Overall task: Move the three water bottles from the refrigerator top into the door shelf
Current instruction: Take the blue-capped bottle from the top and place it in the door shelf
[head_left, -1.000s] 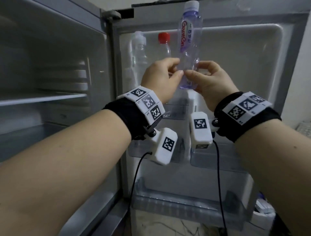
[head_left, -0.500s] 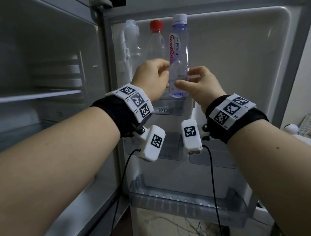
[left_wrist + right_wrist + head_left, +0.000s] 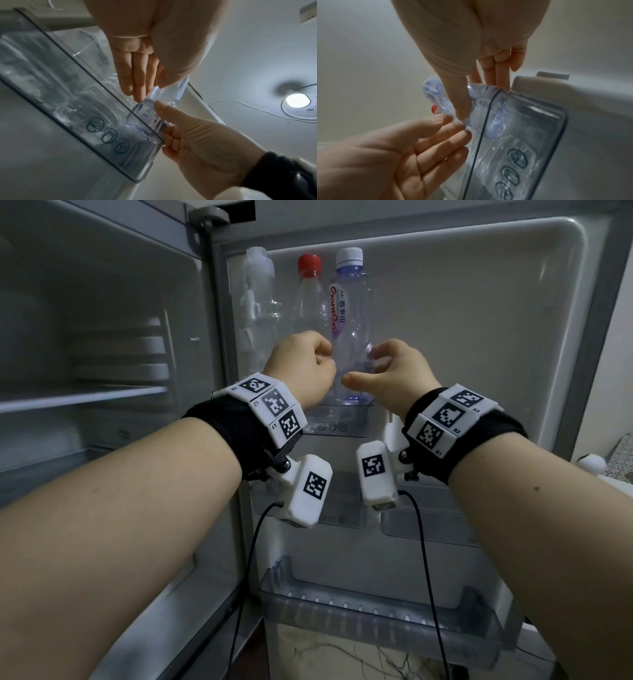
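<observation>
With the third bottle (image 3: pixel 351 337) standing in the door shelf (image 3: pixel 337 424) beside the red-capped one (image 3: pixel 310 299) and the clear one (image 3: pixel 258 302), I judge this the last placement, at the point of release. My left hand (image 3: pixel 301 371) is curled, fingertips touching the bottle's lower body, while my right hand (image 3: pixel 394 374) has its fingers loosened, thumb touching the front; neither looks to grip firmly. Next I need to draw both hands straight back without tipping it.
</observation>
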